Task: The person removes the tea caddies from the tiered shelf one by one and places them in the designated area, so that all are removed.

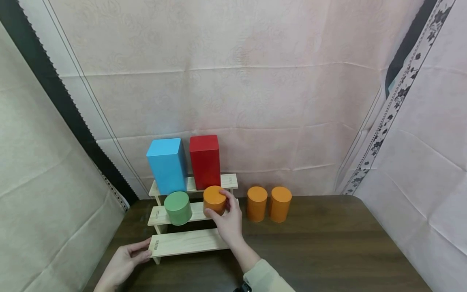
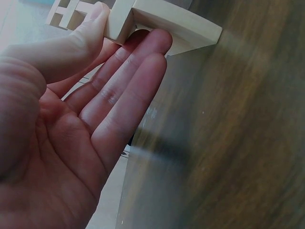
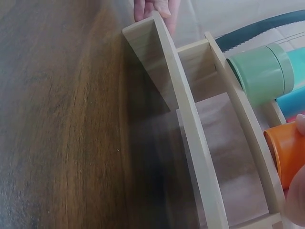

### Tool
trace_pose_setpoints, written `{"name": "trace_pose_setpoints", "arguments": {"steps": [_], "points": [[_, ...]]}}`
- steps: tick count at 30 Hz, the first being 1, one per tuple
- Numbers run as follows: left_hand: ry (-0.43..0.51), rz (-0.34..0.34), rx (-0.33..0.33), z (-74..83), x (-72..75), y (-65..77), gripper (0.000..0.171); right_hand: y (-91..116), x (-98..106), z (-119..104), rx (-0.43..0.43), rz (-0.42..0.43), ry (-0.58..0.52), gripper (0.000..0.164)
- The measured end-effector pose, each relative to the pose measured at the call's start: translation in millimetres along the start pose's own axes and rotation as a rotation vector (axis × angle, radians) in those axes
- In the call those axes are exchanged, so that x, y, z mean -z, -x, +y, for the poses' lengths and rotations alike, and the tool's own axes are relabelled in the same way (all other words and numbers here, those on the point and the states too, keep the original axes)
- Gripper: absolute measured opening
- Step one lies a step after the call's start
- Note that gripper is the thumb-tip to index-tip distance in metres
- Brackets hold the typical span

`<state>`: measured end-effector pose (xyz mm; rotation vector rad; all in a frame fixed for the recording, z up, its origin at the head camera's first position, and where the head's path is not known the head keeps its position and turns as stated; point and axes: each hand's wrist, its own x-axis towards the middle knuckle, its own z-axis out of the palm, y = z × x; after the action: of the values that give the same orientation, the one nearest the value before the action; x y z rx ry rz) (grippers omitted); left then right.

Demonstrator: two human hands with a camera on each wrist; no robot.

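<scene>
From over the person's shoulder, in the head view, I see a pale wooden stand (image 1: 189, 242) near the table's (image 1: 328, 235) far left corner, its three steps rising toward the far edge. The right hand (image 1: 230, 223) has thumb and fingers curled round an orange canister (image 1: 214, 199) at the right part of the middle step; whether its base bears on the wood I can't tell. A green canister (image 1: 178, 211) stands on that step's left part, a blue box (image 1: 168, 170) and a red box (image 1: 205, 166) on the top step, and two more orange canisters (image 1: 257, 207) near the table's far edge, just right of the stand. In the left wrist view, the left hand (image 2: 95, 109) has thumb and nearly straight fingers parted only by the stand's end, lightly pinching the lowest step's left end. In the right wrist view, the orange canister is partly cut off, with just a bit of the hand against its side. I'd judge it light and stiff, its smooth wall a little slippery; opposite sides around mid-height look the best hold, keeping fingertips off the base.
</scene>
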<state>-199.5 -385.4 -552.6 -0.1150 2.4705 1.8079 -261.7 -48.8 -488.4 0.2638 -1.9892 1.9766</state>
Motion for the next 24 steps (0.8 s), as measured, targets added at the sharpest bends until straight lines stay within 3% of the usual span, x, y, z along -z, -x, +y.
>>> {"name": "trace_pose_setpoints", "arguments": {"steps": [8, 15, 24], "points": [[-0.011, 0.006, 0.010, 0.1, -0.1, 0.1, 0.053, -1, 8, 1, -0.059, -0.001, -0.100, 0.071], [-0.015, 0.012, 0.010, 0.6, -0.1, -0.2, 0.054, 1, 16, 1, -0.011, -0.028, -0.088, 0.078], [-0.011, 0.017, 0.008, 0.8, -0.8, 0.6, 0.052, 6, 52, 4, -0.027, -0.050, -0.063, 0.086]]}}
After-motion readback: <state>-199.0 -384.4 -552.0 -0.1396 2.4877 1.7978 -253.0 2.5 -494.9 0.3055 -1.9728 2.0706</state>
